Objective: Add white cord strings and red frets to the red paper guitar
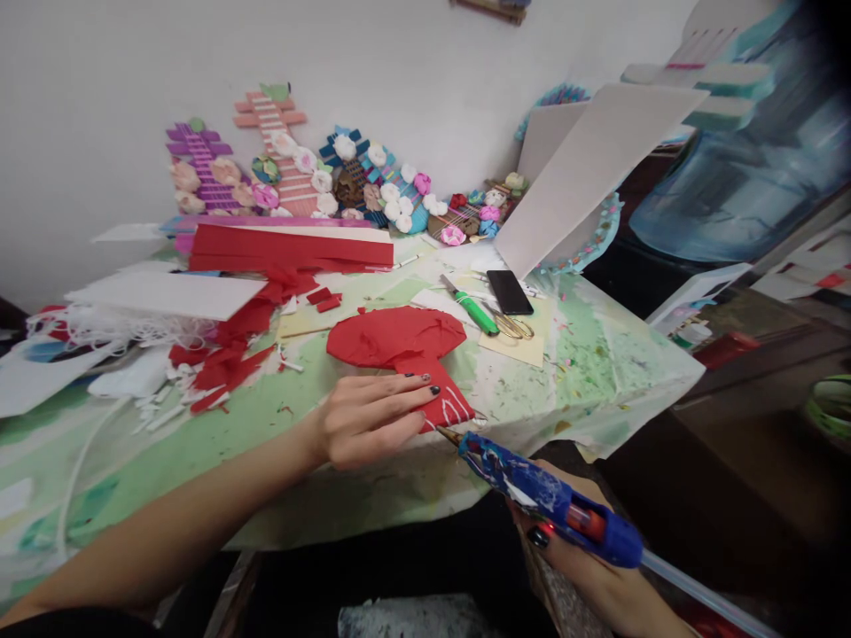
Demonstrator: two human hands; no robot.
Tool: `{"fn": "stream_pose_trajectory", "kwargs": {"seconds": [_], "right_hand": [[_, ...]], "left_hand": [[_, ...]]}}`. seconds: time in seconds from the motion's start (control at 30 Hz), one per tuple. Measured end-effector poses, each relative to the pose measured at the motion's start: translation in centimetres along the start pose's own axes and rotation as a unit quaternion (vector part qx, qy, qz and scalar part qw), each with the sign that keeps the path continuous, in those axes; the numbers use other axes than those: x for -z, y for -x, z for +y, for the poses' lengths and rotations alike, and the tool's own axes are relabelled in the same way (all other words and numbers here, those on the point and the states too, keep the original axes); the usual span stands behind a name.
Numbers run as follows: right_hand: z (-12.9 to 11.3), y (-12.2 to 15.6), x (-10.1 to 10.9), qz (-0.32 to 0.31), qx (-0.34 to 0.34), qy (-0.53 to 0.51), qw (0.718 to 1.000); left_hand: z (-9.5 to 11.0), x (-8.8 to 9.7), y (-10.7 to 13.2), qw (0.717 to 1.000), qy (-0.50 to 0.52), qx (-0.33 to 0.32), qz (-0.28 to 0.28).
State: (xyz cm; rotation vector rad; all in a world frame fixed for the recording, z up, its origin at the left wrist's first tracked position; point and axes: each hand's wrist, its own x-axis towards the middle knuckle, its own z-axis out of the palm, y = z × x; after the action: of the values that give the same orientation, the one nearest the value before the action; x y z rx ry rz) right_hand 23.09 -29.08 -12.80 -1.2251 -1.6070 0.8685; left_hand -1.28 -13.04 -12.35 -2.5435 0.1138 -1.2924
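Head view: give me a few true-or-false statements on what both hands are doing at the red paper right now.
1. The left hand lies flat on the red paper piece. True.
2. The right hand grips a paintbrush. False: it grips the blue glue gun.
3. A black phone lies on the table beyond the red paper piece. True.
4. The nozzle of the blue glue gun points away from the paper. False: it points at the piece's near edge.

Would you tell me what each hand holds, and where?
Right hand grips the glue gun by its handle; left hand presses the red paper at its tip.
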Motion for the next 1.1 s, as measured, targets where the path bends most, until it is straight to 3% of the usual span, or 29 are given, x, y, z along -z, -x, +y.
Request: {"fn": "stream_pose_trajectory", "kwargs": {"seconds": [0.23,0.67,0.83,1.1], "right_hand": [[-0.4,-0.1,0.3,-0.047,-0.008,0.026,0.999],[0.8,0.4,0.0,-0.02,0.018,0.044,0.999],[-0.4,0.1,0.4,-0.047,-0.014,0.028,0.998],[-2.9,0.1,0.4,-0.021,-0.054,0.036,0.998]], "left_hand": [[0.2,-0.1,0.0,1.0,-0.003,0.009,0.002],[0.2,0.0,0.1,0.999,0.042,0.015,-0.001],[0.6,0.3,-0.2,0.998,0.051,0.038,-0.016],[0.9,0.1,0.3,0.997,0.042,0.043,-0.038]]}}
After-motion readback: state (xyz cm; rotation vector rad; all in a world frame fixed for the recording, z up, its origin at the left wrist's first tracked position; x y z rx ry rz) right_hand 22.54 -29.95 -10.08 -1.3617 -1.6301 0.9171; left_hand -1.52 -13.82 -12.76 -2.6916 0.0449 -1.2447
